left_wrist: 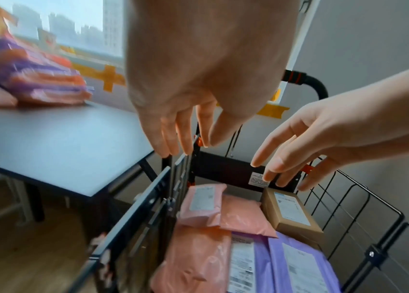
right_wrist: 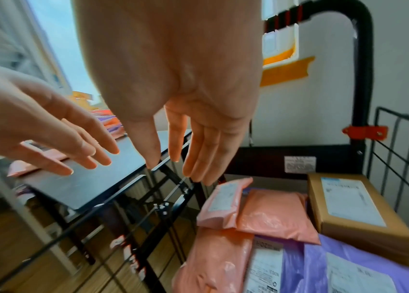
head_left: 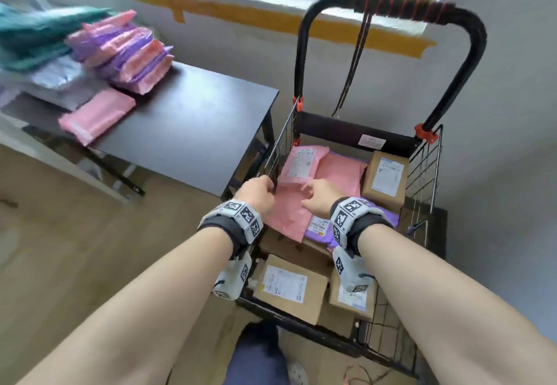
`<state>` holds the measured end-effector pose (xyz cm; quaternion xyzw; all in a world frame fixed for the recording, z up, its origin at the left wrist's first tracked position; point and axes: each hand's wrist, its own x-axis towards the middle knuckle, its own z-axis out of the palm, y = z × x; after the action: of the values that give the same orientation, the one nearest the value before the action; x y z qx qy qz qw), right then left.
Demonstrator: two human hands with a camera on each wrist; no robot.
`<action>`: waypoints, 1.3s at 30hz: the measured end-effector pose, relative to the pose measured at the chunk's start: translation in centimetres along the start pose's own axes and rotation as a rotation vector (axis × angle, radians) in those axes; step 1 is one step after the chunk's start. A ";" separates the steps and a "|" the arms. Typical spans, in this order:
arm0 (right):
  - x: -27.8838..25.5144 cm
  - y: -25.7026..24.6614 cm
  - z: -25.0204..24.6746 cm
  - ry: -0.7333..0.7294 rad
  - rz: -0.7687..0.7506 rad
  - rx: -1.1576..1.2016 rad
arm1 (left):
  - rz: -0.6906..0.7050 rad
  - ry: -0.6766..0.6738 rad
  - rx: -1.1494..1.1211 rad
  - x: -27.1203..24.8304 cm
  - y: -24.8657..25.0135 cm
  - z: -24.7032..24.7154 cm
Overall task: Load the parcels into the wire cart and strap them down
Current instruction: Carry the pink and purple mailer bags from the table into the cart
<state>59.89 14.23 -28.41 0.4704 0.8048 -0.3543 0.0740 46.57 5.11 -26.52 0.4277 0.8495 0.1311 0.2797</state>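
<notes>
Table (head_left: 193, 119) with stacked mailers (head_left: 120, 50) left of wire cart (head_left: 422, 173).

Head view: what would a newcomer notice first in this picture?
First the wire cart at centre right, holding pink and purple mailers and brown boxes. Next the two bare hands above it, both open and holding nothing: the left hand at the cart's left rim, the right hand over the mailers. Then the mailer pile on the dark table to the left.
</notes>
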 end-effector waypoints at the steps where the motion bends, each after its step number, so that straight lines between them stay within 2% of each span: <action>1: -1.1 -1.4 0.1 -0.012 -0.021 -0.056 | -0.003 0.014 0.013 -1.2 -0.7 -1.1; 6: -4.4 -10.1 1.0 -0.052 -0.141 -0.263 | 0.000 0.032 0.075 -5.5 -5.9 -7.5; 11: -3.4 -20.3 2.8 -0.034 -0.239 -0.331 | -0.036 0.097 0.093 -6.2 -13.4 -15.1; 15: -1.2 -28.3 4.9 0.002 -0.235 -0.315 | -0.033 0.142 0.125 -5.4 -20.7 -21.2; 21: 2.7 -39.2 8.7 0.036 -0.179 -0.253 | -0.019 0.134 0.117 -2.8 -31.9 -30.5; 25: 5.6 -44.1 10.9 0.038 -0.148 -0.242 | 0.002 0.152 0.120 0.1 -36.9 -35.2; 28: 8.6 -47.0 12.8 0.039 -0.127 -0.234 | 0.022 0.108 0.135 3.2 -39.7 -37.3; 34: 16.6 -49.3 16.2 0.004 -0.023 -0.198 | 0.022 0.055 0.209 11.4 -43.2 -40.0; 39: 24.3 -50.9 17.9 -0.004 0.037 -0.110 | 0.019 -0.058 0.319 19.2 -45.5 -40.5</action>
<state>1.56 4.26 -27.12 0.4795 0.8141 -0.3092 0.1079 -16.14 -6.10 -21.71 0.4780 0.8472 -0.0151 0.2313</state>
